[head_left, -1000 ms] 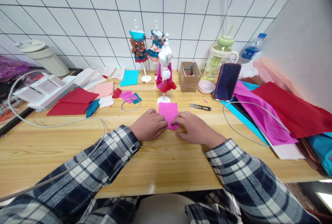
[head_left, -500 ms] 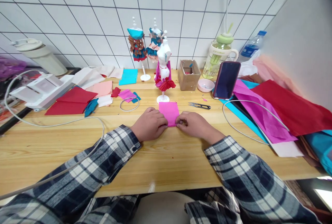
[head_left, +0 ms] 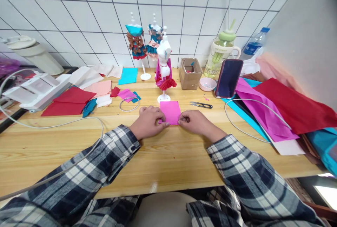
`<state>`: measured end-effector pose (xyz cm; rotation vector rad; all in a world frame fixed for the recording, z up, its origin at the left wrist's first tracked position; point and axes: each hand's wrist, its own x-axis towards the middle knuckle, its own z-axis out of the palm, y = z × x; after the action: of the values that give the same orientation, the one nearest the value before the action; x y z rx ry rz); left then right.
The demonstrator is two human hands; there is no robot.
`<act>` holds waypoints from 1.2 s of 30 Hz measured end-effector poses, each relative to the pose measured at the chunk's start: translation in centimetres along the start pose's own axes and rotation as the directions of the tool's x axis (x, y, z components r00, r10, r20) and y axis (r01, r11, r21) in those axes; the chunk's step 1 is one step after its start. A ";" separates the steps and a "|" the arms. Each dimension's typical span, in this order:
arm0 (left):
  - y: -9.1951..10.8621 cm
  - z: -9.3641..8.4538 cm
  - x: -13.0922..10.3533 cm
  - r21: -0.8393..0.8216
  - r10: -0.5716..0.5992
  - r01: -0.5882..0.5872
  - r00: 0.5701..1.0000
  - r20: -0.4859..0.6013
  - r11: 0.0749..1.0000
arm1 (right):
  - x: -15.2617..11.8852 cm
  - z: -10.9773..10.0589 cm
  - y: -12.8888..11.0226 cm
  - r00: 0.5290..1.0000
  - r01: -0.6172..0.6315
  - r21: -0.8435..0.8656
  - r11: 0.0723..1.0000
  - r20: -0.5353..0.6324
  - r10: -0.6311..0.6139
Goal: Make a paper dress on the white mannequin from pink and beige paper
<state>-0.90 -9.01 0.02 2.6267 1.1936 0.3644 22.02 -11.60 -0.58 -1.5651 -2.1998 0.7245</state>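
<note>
A small square of bright pink crepe paper [head_left: 170,112] lies flat on the wooden table in front of me. At its near left corner, my left hand [head_left: 149,121] pinches the edge between thumb and fingers. The near right corner is pinched in my right hand [head_left: 195,123], its fingers curled. Along the near edge runs a narrow fold. Just beyond the square stands a white mini dress form [head_left: 164,51] with a red pleated skirt. Thread snips [head_left: 201,105] lie to the right of the square.
Two dressed mini forms [head_left: 135,42] stand behind. At the right are a cardboard box [head_left: 191,79], a pink bowl [head_left: 207,84], a propped phone [head_left: 229,79] and coloured sheets [head_left: 297,106]. Red pieces [head_left: 67,100] and a white cable [head_left: 102,132] lie on the left.
My left thumb now stretches along the near edge, and the left hand has opened slightly around the corner. My right hand keeps its pinch. The whole view has shifted slightly.
</note>
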 end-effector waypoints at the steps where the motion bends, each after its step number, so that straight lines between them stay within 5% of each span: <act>1: 0.0 0.1 0.0 0.002 -0.013 0.013 1.000 -0.009 1.000 | 0.0 0.0 -0.1 1.000 -0.003 -0.001 1.000 -0.001 0.003; 13: -0.2 0.7 0.1 0.088 -0.042 0.054 0.991 -0.128 0.995 | 0.7 -0.1 0.0 0.996 -0.088 -0.049 0.995 0.015 0.089; 16: 0.1 0.3 0.1 0.155 0.102 -0.078 0.983 -0.152 0.985 | 0.9 -0.1 0.1 0.995 -0.093 -0.071 0.993 0.022 0.095; 19: 0.3 0.0 0.3 0.260 0.332 -0.315 0.943 -0.023 0.913 | 1.1 0.0 0.1 0.995 -0.091 -0.105 0.990 0.032 0.095; 23: 0.2 -0.2 0.6 0.318 0.416 -0.412 0.907 0.057 0.854 | 1.2 0.2 0.1 0.995 -0.099 -0.144 0.985 0.011 0.102; 27: 0.2 -0.3 0.6 0.347 0.423 -0.408 0.906 0.037 0.844 | 0.6 0.2 0.2 0.993 0.022 -0.104 0.994 -0.115 -0.034; 31: 0.3 -0.2 0.3 0.337 0.417 -0.402 0.908 0.028 0.852 | -0.1 0.0 0.5 0.964 0.253 -0.101 0.962 -0.058 -0.259; 36: -0.1 0.1 0.2 0.260 0.375 -0.363 0.927 0.004 0.895 | -0.1 -0.1 0.2 0.968 0.241 -0.233 0.942 -0.008 -0.250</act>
<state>-0.82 -8.75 -0.11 3.0940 0.7885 0.3575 22.26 -11.60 -0.68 -1.3528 -2.4644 0.3732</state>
